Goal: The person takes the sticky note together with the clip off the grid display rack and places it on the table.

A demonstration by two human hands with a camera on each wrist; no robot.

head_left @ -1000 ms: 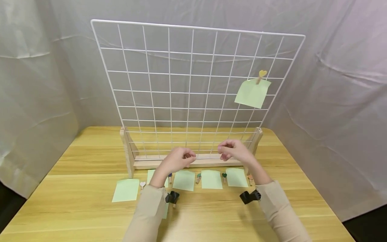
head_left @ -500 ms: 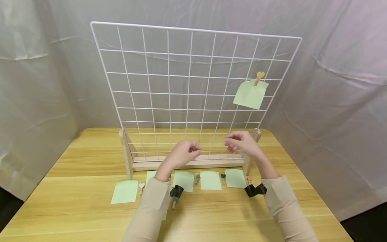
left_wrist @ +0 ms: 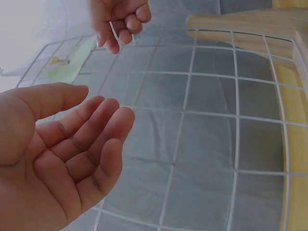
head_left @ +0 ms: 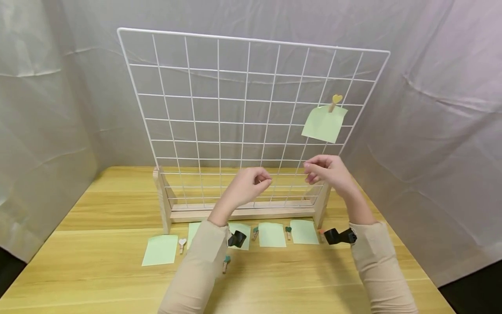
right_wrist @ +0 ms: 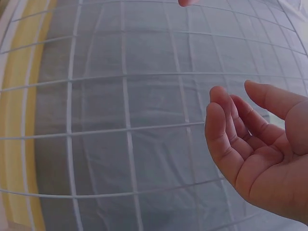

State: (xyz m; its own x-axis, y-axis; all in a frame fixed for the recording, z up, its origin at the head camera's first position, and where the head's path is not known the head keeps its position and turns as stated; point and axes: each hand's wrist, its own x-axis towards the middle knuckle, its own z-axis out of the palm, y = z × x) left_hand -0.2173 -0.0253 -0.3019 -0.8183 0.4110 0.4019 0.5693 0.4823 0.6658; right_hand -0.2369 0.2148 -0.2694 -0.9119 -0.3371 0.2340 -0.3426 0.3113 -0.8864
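My left hand [head_left: 248,187] hovers in front of the lower part of a white wire grid [head_left: 231,141]. Its fingers are loosely bent with nothing between them, and the left wrist view shows a gap between thumb and fingertips [left_wrist: 126,118]. To its right my right hand [head_left: 329,173] is likewise raised, relaxed and holding nothing; thumb and fingers stand apart in the right wrist view. Above the right hand, a green sticky note [head_left: 323,125] hangs on the grid under a wooden clothespin with a yellow heart [head_left: 336,99]. Neither hand visibly touches the grid.
A wooden stand [head_left: 243,213] holds the grid on the wooden table [head_left: 98,270]. Before it lie green sticky notes [head_left: 272,235] and small heart clothespins, among them a white one [head_left: 182,245] and a teal one [head_left: 225,264]. My left sleeve covers part of the row. Grey cloth [head_left: 59,109] surrounds the table.
Both hands have risen and shifted to the right before the grid, keeping their loose shape. The teal clothespin near my left sleeve has come more into sight. The hanging note is still clipped.
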